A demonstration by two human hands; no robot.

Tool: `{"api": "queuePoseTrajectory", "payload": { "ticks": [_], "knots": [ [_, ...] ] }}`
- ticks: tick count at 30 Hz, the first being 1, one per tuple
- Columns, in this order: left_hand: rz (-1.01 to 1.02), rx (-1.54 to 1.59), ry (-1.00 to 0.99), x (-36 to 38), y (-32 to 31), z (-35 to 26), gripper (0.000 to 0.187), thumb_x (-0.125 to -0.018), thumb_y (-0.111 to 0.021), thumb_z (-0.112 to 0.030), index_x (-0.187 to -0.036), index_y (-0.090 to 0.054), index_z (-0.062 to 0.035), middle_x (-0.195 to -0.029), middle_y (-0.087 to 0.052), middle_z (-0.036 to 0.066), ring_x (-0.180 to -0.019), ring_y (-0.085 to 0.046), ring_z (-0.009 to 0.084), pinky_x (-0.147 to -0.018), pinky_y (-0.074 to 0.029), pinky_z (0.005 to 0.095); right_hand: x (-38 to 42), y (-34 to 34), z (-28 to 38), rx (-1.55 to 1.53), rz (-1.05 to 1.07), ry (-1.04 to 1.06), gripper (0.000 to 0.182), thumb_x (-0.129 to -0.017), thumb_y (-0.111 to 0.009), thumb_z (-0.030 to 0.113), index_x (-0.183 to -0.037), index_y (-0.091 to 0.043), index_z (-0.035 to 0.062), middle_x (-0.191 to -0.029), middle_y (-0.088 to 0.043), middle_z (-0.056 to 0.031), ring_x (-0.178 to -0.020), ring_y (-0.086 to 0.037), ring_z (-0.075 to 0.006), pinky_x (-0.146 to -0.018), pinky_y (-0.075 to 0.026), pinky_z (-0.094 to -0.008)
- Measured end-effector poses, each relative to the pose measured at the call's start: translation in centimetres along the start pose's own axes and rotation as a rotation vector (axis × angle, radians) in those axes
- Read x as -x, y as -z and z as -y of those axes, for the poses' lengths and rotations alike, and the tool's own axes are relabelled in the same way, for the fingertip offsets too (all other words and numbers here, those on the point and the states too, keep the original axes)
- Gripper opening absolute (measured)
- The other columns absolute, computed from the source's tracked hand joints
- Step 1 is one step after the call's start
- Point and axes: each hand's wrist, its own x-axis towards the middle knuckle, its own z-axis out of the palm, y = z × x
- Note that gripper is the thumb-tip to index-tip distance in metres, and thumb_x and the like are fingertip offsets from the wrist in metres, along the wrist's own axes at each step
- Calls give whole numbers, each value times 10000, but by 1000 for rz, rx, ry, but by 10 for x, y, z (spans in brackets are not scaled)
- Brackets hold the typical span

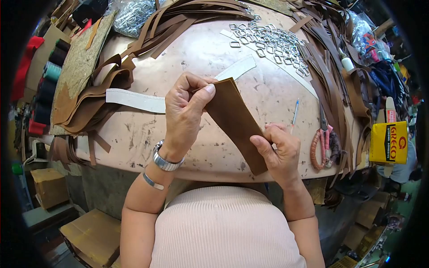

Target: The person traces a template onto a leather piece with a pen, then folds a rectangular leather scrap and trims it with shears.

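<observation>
A wide brown leather strip (234, 120) hangs at a slant between my hands, above the near part of the table. My left hand (190, 100) pinches its upper end between thumb and fingers. Lower down, along the right edge, my right hand (278, 149) grips the same strip with the thumb on top. Behind my left hand lies a white curved strip (136, 101), and a second white piece (237, 68) shows just beyond the leather's top end. A blue-capped pen (295, 111) rests right of the leather.
Metal rectangular rings (272, 42) are spread at the back. Pink-handled scissors (322, 143) lie at the right, near a yellow adhesive box (389, 142). Stacked brown leather pieces (100, 96) sit left, with long strips (328, 58) at the right. Thread spools (52, 71) stand far left.
</observation>
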Motion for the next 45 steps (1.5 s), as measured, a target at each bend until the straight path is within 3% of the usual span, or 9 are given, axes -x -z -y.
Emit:
{"api": "queuePoseTrajectory", "payload": {
  "ticks": [7, 19, 25, 31, 35, 38, 41, 45],
  "knots": [
    [-33, 55, 13, 0, -2, 2, 13, -865, -522, -17, -854, -524, -12, -855, -592, 68, -702, -551, 53, -617, -501, 189, -1, -1, -1, -15, 28, -3, 321, -795, -670, 206, -589, -486, 42, -522, -434, -64, -470, -435, -232, -675, -432, -327],
    [-108, -117, -29, 1, 1, 9, 45, -850, -567, -24, -822, -533, -33, -793, -583, 22, -636, -464, 15, -583, -403, 141, -2, -2, -1, 58, -5, 53, 322, -783, -682, 186, -578, -477, 47, -506, -424, -64, -450, -430, -223, -650, -433, -321],
    [-81, -130, -49, 2, 3, 11, 78, -835, -582, 1, -808, -522, -41, -794, -592, 22, -670, -470, 20, -606, -407, 154, -1, -5, -4, 11, 12, 10, 315, -786, -678, 176, -576, -482, 47, -501, -420, -74, -449, -436, -232, -652, -441, -323],
    [-126, -165, -87, 1, 4, 13, 184, -810, -579, 45, -934, -474, -42, -834, -587, 36, -735, -517, 47, -658, -432, 170, -2, -2, -2, 13, 29, -15, 297, -795, -661, 190, -594, -496, 47, -524, -454, -85, -471, -459, -257, -653, -433, -327],
    [-52, -155, -96, 0, 6, 10, 147, -828, -543, 46, -961, -582, -2, -879, -607, 33, -781, -542, 55, -707, -436, 170, -4, 0, -1, -29, 36, -2, 315, -816, -637, 216, -593, -495, 46, -535, -451, -95, -486, -468, -271, -650, -423, -328],
    [-26, -172, -96, 1, 7, 6, 137, -830, -535, 51, -932, -614, 8, -883, -614, 30, -776, -545, 52, -709, -437, 167, -2, -1, -4, -20, 79, -14, 260, -809, -648, 225, -676, -517, 44, -561, -491, -96, -507, -508, -254, -631, -435, -334],
    [-12, -200, -89, 4, 5, -3, 138, -826, -535, 57, -926, -617, 9, -876, -618, 32, -761, -544, 47, -701, -440, 167, -4, 0, 8, -154, 89, -283, 227, -798, -664, 231, -834, -549, 39, -639, -564, -106, -555, -561, -241, -607, -455, -333],
    [-16, -292, -147, 5, -6, -8, 129, -824, -549, 52, -920, -620, 3, -863, -618, 20, -741, -523, 25, -663, -414, 150, -16, -4, 9, -202, 113, -149, 307, -789, -669, 206, -1014, -565, 25, -764, -628, -141, -643, -610, -254, -599, -476, -328]
  ]
}}
